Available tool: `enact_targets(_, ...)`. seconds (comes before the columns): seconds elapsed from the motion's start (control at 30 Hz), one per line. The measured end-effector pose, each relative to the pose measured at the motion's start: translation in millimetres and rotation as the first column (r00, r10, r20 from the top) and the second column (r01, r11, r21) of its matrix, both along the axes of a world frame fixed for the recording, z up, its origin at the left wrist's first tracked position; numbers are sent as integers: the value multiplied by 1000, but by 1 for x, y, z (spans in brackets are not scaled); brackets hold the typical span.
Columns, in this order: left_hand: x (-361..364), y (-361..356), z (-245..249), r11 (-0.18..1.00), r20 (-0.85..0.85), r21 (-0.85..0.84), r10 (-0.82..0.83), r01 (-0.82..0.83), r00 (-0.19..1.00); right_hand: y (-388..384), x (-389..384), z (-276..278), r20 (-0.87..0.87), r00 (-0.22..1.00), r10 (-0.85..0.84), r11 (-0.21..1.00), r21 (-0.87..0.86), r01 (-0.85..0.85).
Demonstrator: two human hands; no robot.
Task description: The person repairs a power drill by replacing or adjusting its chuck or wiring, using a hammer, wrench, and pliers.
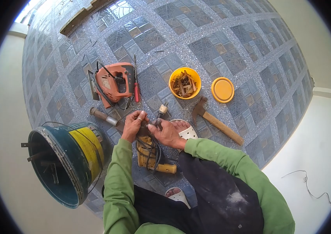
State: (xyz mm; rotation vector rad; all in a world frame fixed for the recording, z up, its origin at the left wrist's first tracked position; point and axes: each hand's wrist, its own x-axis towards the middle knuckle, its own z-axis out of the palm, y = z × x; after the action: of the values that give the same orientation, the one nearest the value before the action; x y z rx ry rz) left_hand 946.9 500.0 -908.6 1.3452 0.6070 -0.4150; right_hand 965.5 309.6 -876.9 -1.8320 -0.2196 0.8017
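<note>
My left hand (133, 124) is closed, fingertips pinched together above the front end of a yellow power tool (146, 150), perhaps a drill. What it pinches is too small to make out. My right hand (166, 132) is closed close beside it, fingers curled around something dark. A pale two-prong plug (163, 109) sticks out just beyond the right fingers. Black cord (158, 154) is wound about the yellow tool, which lies on the tiled floor between my feet. The tool's front end is partly hidden by my hands.
An orange jigsaw (112, 82), a red-handled screwdriver (137, 91) and a metal-ended cylinder (103, 116) lie ahead. Rightward are a yellow tub (197, 82) of small pieces, its lid (223, 90) and a claw hammer (220, 125). A green bucket (62, 156) lies tipped at left.
</note>
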Motion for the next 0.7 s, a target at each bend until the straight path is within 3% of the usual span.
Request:
enact_targets(0.13, 4, -3, 6, 997, 4, 74, -22, 21, 1000, 3, 6, -3, -116, 993, 0, 996, -88, -10)
enact_targets(0.2, 6, -8, 10, 976, -10, 217, 11, -9, 1000, 9, -2, -17, 2, 984, -178, 983, -48, 178)
enact_targets(0.23, 6, -8, 11, 976, -12, 219, 14, -11, 1000, 10, 1, -14, 0, 985, -175, 984, -45, 175)
enact_targets(0.3, 7, -7, 9, 959, 10, 280, -50, 45, 999, 12, 15, 1, -211, 975, -69, 964, -267, 10)
enact_targets(0.53, 12, -1, 3, 995, 49, 97, 1, -5, 999, 10, 26, 17, -130, 988, 81, 928, -351, -122)
enact_targets(0.63, 22, -7, 13, 969, 146, 99, 211, -227, 966, 11, 28, 17, -176, 979, 102, 921, -354, -160)
enact_targets(0.7, 29, -7, 17, 962, 180, 37, 259, -270, 949, 13, 26, 14, -184, 978, 95, 908, -387, -161)
